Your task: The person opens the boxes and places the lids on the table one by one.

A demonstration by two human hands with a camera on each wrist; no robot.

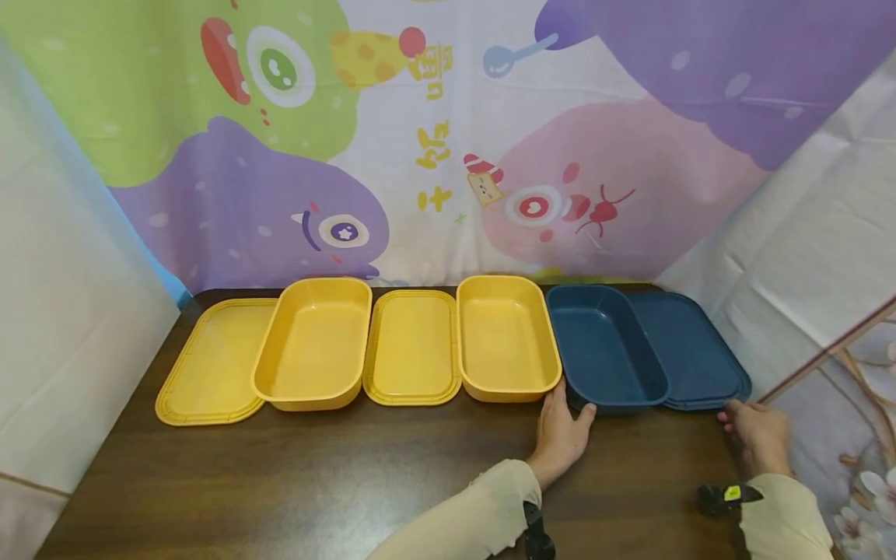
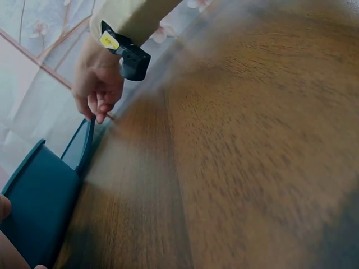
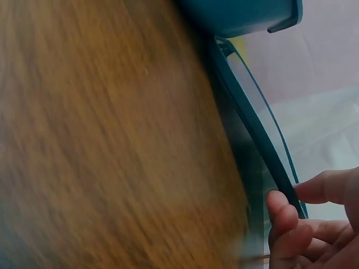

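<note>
A deep blue box stands right of centre on the table. Against its near left corner rests my left hand, thumb on the front wall and fingers extended toward its left side. The left wrist view shows that blue box with only bits of my fingers at the frame's edge. Beside the box on the right lies a flat blue lid, its left edge hidden by the box. My right hand pinches the lid's near right corner. In the right wrist view, thumb and fingertips close on the lid's edge.
To the left stand two yellow boxes, with one yellow lid between them and another yellow lid at the far left. Cartoon-printed cloth hangs behind the dark wooden table; pale cloth walls flank both sides.
</note>
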